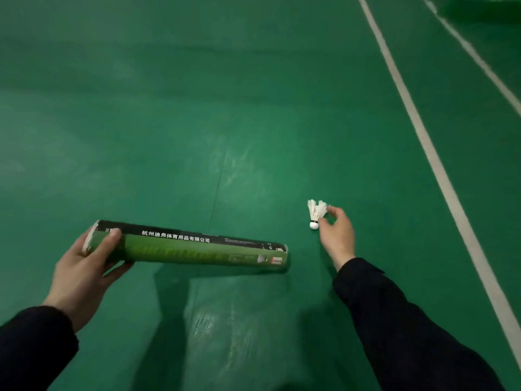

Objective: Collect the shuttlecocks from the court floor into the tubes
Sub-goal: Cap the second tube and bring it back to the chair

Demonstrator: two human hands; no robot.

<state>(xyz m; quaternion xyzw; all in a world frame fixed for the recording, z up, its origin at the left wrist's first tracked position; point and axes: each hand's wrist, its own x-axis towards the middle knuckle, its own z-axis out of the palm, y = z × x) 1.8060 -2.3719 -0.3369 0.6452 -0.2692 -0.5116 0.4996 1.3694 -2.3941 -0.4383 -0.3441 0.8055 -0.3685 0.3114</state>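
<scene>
From the head camera, the left hand [84, 261] grips one end of a long green and black tube [191, 246], thumb laid over the top of it and fingers curled beneath, so that the tube lies nearly level above the green court floor [197, 108] with its far end pointing to the right. White printed characters run along the tube's black upper band, and small labels sit near its far end. The right hand [337, 235] reaches forward from a dark sleeve [408, 328] and pinches a white shuttlecock [315, 214] between thumb and fingertips; the shuttlecock is held with its round cork pointing down and its feathers up, just to the left of the fingers. It sits a little beyond and to the right of the tube's far end, apart from it. Whether the cork touches the floor cannot be told. Two white court lines [423, 136] run diagonally across the floor on the right side, well apart from the hand. A dark shadow falls on the floor beneath the tube, between the two arms
</scene>
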